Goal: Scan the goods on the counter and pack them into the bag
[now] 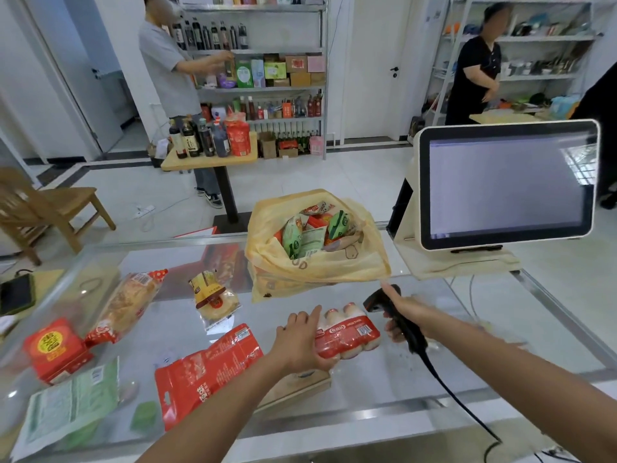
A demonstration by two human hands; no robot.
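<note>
My left hand (pixel 302 342) holds a red-wrapped multipack of small white bottles (pixel 349 332) above the glass counter (pixel 417 379), barcode side up. My right hand (pixel 402 315) grips a black corded barcode scanner (pixel 384 300), its head close to the pack's right end. Behind them a yellow plastic bag (pixel 317 262) stands open with several snack packets inside. On the counter to the left lie a large red pouch (pixel 207 372), a round pastry packet with a yellow label (pixel 215 300), a bread loaf in clear wrap (pixel 128 304), a red box (pixel 55 349) and a green-and-white packet (pixel 71 406).
A checkout touchscreen (pixel 507 185) stands at the right on a pale base. A phone (pixel 16 292) lies at the far left. Beyond the counter are a wooden chair (pixel 40 208), a small table with bottles (pixel 207 155), shelves and two people.
</note>
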